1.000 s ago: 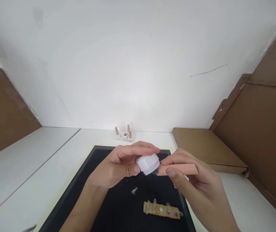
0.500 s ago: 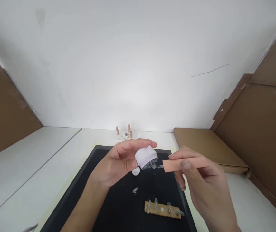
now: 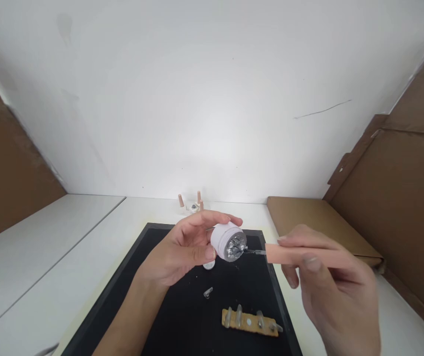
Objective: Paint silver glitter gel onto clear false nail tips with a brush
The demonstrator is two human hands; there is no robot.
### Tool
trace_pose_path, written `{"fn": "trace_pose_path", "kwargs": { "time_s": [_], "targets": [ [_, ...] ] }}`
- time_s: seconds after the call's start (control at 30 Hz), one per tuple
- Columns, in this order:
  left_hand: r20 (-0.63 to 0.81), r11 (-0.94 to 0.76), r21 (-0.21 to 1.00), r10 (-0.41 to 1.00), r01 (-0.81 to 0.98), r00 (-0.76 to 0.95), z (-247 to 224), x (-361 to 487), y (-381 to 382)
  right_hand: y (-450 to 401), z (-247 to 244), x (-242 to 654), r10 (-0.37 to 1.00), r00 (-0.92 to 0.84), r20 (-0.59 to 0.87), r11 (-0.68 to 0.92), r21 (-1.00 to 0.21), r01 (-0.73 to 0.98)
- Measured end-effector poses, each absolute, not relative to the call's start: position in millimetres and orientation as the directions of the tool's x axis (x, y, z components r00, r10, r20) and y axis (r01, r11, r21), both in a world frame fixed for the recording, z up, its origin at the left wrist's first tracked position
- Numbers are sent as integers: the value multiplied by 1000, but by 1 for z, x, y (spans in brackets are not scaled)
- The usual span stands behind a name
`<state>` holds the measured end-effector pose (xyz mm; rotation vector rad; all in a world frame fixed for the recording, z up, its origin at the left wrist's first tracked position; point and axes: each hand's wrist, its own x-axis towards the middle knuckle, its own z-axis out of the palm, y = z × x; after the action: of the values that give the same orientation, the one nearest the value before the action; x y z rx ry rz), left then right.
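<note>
Now the left hand (image 3: pixel 180 249) has its grip pinching the white jar (image 3: pixel 219 238) above the black mat (image 3: pixel 176 319), mouth newly swung nearward, exposing silvery flakes (image 3: pixel 235 244); the right hand (image 3: pixel 336 287), grip pinching the peach-handled brush (image 3: pixel 288 255), has drawn rightward, leaving the tip beside the rim.

head view — worn on head | faces forward, down — hands fairly near
</note>
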<state>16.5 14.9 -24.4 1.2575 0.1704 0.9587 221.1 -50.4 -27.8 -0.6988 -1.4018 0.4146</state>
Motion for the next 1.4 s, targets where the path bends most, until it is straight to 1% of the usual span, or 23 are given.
{"fn": "trace_pose_path", "kwargs": {
  "time_s": [0.13,0.27,0.53,0.7,0.93,1.07,1.17,1.27,1.4],
  "targets": [
    [364,-7,865,697,-502,618,-22,18,13,-54,-22,227,555,5,832,796,-533,287],
    [377,-9,859,690,-512,618,-21,19,12,-55,-13,227,531,-148,835,817,-457,352],
    [382,-41,867,695,-496,609,-19,20,13,-56,-9,225,498,-242,833,827,-373,420],
    [388,-65,877,680,-475,623,-19,20,14,-56,-10,227,517,-311,798,821,-359,443],
    [402,-55,873,645,-485,650,-20,19,14,-54,-10,227,552,-338,762,818,-415,399],
    [402,-56,875,639,-481,656,-21,19,16,-53,-11,227,597,-309,740,794,-491,360],
    [397,-58,880,637,-472,661,-22,19,17,-52,-10,225,631,-247,735,769,-552,322],
    [399,-49,878,627,-477,669,-22,18,17,-51,-12,221,680,-143,719,726,-632,270],
    [410,-58,875,618,-481,671,-21,19,17,-51,-17,217,795,-9,607,602,-787,137]
  ]
}}
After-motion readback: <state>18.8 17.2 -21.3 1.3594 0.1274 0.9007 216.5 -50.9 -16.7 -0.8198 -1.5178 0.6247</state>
